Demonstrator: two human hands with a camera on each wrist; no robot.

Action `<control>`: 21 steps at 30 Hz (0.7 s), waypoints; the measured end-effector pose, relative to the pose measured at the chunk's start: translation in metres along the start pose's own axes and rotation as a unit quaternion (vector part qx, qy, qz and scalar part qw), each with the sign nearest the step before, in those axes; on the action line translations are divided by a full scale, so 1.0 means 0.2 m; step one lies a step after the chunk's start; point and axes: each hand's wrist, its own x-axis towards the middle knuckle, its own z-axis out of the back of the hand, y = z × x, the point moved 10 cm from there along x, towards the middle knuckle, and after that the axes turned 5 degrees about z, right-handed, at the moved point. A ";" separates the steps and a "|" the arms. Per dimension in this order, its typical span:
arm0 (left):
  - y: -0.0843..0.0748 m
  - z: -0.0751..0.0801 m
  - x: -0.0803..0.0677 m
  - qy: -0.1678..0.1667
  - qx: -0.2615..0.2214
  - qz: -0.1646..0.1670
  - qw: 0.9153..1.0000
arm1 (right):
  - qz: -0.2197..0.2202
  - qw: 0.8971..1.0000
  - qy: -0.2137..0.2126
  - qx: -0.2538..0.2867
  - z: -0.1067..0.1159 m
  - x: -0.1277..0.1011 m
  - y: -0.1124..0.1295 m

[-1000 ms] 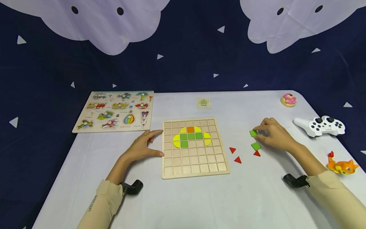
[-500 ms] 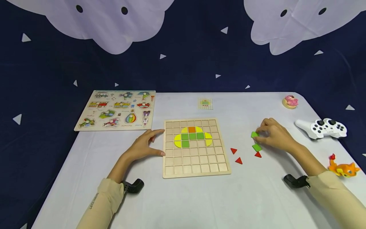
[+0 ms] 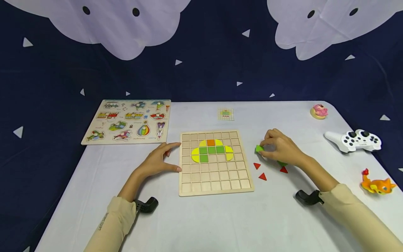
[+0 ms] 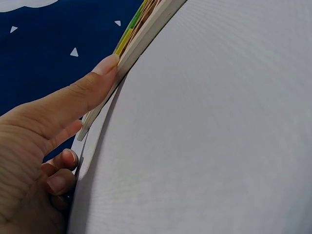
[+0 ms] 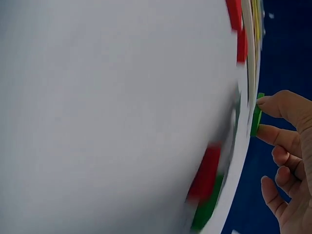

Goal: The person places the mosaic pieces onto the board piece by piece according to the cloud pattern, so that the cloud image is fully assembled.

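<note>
A wooden grid board lies at the table's middle, with yellow, green and orange tiles filling part of its upper rows. My left hand rests flat beside the board, its thumb touching the left edge. My right hand pinches a green square tile between thumb and forefinger, lifted just right of the board; the right wrist view shows the green tile edge-on in that pinch. On the table under and beside that hand lie another green tile and three red triangles.
A picture peg puzzle lies at the back left. A small pattern card sits behind the board. At the right are a white game controller, an orange toy animal and a pink toy. The table's edges drop off on both sides.
My right hand has lifted the green tile from the loose pieces and carried it left toward the board. The left hand has stayed against the board's edge.
</note>
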 end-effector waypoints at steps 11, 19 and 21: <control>0.01 0.00 0.00 0.000 -0.003 0.004 1.000 | 0.084 0.996 0.008 0.041 -0.12 0.21 0.33; 0.01 0.00 0.01 0.001 -0.001 0.003 1.000 | 0.096 0.993 0.020 0.059 -0.22 0.31 0.46; 0.01 0.00 0.01 0.002 -0.003 0.003 1.000 | 0.099 0.993 0.026 0.060 -0.24 0.32 0.49</control>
